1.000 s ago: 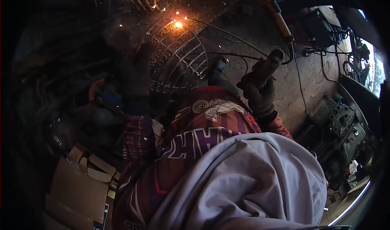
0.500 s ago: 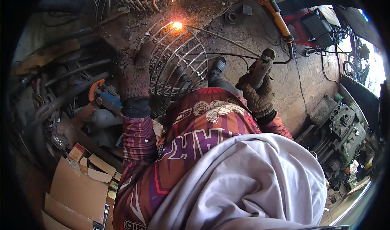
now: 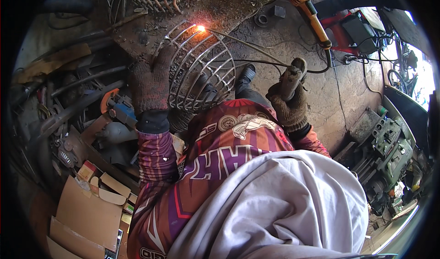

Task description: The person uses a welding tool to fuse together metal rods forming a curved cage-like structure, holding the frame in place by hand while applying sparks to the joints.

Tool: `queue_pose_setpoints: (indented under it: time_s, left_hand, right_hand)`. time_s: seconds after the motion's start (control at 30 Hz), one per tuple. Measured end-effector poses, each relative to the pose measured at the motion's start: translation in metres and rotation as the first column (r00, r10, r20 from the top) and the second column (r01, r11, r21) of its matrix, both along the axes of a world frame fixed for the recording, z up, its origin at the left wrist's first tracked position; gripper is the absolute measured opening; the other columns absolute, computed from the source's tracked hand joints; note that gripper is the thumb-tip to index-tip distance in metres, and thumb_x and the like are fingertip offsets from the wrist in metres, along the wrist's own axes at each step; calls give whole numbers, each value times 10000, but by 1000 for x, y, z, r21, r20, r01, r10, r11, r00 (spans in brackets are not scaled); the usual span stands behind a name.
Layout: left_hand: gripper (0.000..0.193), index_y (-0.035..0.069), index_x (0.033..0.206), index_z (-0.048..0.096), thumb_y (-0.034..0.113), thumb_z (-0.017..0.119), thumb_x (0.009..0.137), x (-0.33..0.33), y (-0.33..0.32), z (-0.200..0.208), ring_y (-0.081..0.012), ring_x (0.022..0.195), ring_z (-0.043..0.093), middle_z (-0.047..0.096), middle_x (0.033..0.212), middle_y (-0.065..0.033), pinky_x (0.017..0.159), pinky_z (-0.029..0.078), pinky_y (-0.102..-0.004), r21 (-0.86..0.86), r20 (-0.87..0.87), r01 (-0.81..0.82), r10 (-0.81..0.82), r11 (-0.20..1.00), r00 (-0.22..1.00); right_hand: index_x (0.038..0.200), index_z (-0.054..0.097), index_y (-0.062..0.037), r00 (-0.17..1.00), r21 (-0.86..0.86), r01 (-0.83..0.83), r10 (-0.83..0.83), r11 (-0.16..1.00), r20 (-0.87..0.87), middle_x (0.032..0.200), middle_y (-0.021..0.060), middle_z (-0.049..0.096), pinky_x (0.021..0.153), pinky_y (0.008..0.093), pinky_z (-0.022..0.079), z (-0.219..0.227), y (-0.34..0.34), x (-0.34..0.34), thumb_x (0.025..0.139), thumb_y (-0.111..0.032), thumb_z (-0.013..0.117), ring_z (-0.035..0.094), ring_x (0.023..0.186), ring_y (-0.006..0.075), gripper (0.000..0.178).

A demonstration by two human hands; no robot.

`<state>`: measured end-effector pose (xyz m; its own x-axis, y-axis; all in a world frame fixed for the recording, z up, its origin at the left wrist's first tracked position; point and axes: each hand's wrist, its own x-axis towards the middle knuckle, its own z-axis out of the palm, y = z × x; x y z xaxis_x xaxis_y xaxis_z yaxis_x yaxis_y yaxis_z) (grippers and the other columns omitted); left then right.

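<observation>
Grit (image 3: 141,37) litters the worktop (image 3: 224,5) beside the metal cage (image 3: 201,63) and stained floor (image 3: 327,96).

Vs 1 sec ago: pic far brighter, flying sparks gone; R hand (image 3: 292,104) & its holder (image 3: 292,79) a bit further L, rod (image 3: 256,48) tip lower, now at the glow (image 3: 200,28), which is smaller vs ½ sec ago

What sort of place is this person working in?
It looks like a metalworking shop: a welding rod points to a bright glow at a curved metal grille, and an orange corded power tool lies nearby.
</observation>
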<state>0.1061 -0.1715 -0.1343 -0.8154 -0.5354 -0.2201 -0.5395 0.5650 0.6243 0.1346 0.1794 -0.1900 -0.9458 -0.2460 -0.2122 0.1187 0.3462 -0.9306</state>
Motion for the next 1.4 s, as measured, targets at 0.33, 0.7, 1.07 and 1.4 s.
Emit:
queue_pose_setpoints:
  time_s: [0.33, 0.7, 1.07, 1.4]
  left_hand:
    - [657, -35, 925, 711, 618, 673, 874, 0, 3, 4, -379, 825, 669, 687, 860, -232, 757, 494, -458, -33, 24, 1, 0, 999, 1000]
    - [624, -12, 1166, 687, 564, 604, 942, -2, -3, -3, -301, 904, 703, 729, 962, -199, 815, 502, -389, -82, 79, 92, -86, 992, 993]
    - [547, -9, 1089, 711, 501, 718, 891, 0, 1, -2, -292, 920, 698, 735, 1002, -176, 826, 500, -399, 98, -66, 48, -42, 994, 997]
    - [678, -28, 980, 722, 637, 678, 859, -1, 0, 0, -425, 876, 660, 700, 922, -246, 793, 487, -455, -15, 43, -2, 3, 1000, 999]
  right_hand:
    - [1269, 479, -19, 1000, 39, 0, 0, 999, 6, 968, 94, 671, 801, 342, 549, -1, 2, 1, 870, -164, 731, 671, 870, 192, 495]
    - [1334, 450, -11, 986, 186, -76, 103, 979, -135, 977, 44, 655, 768, 316, 529, 1, 4, -5, 880, -219, 747, 646, 868, 154, 581]
    - [1356, 409, -7, 1000, -84, 8, -9, 996, -17, 972, 105, 673, 793, 348, 543, -4, 6, -2, 856, -209, 754, 672, 880, 202, 640]
    - [1316, 461, -4, 1000, 14, -2, 2, 1000, 7, 965, 101, 683, 807, 346, 551, -2, 3, 0, 870, -151, 731, 681, 873, 196, 541]
